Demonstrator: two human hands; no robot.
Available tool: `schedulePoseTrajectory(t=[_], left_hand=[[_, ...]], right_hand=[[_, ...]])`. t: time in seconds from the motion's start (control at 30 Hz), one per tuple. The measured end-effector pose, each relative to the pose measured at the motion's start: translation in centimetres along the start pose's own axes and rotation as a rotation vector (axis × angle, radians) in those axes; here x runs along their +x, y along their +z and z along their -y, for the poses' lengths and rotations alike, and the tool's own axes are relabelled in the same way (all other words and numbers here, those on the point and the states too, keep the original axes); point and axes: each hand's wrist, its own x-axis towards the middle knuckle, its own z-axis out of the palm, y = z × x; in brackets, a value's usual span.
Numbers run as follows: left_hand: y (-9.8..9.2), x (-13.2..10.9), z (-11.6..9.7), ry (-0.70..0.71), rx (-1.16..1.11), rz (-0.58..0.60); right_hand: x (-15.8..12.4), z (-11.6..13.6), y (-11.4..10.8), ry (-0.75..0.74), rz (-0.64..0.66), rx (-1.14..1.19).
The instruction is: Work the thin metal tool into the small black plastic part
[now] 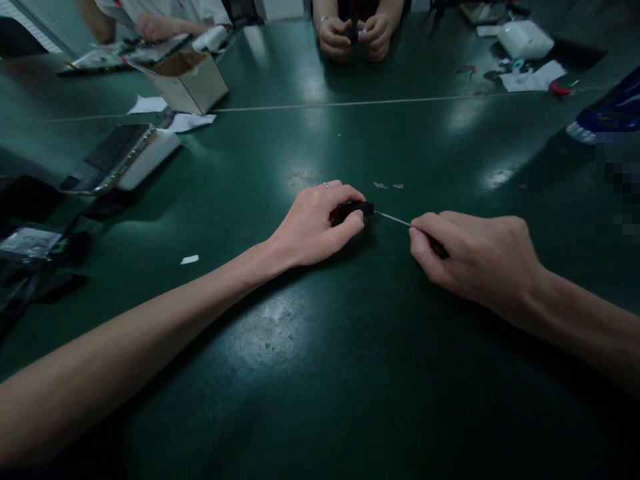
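Near the middle of the green tabletop my left hand (320, 223) grips a small black block-like part (367, 209) between thumb and fingers, resting low over the table. The palm covers most of that part, so its kind stays unclear. To its right, my right hand (470, 250) is closed around the dark handle of a screwdriver (393, 219). The thin metal shaft points left, and its tip meets or nearly meets the right end of the black part. Two small clear scraps (389, 185) lie just beyond the hands.
A cardboard box (197, 83) and a device with a dark screen (117, 157) stand at the left. A white paper scrap (190, 259) lies by my left forearm. Across the table are another person's hands (355, 37). A blue object (610, 110) sits at the right.
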Motion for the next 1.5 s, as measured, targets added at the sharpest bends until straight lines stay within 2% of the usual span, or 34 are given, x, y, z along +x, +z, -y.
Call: schedulePoseTrajectory(t=[0.57, 0.83, 1.17, 1.5], left_hand=[[0.1, -0.2, -0.1, 0.105, -0.033, -0.030], [0.2, -0.2, 0.0, 0.146, -0.003, -0.012], [0.6, -0.4, -0.1, 0.128, 0.039, 0.024], [0.9, -0.6, 0.0, 0.124, 0.077, 0.066]], right_hand=[[0.2, 0.2, 0.0, 0.082, 0.001, 0.037], [0.2, 0.1, 0.0, 0.043, 0.011, 0.027], [0.1, -0.2, 0.2, 0.033, -0.004, 0.019], [0.2, -1.0, 0.3, -0.040, 0.008, -0.058]])
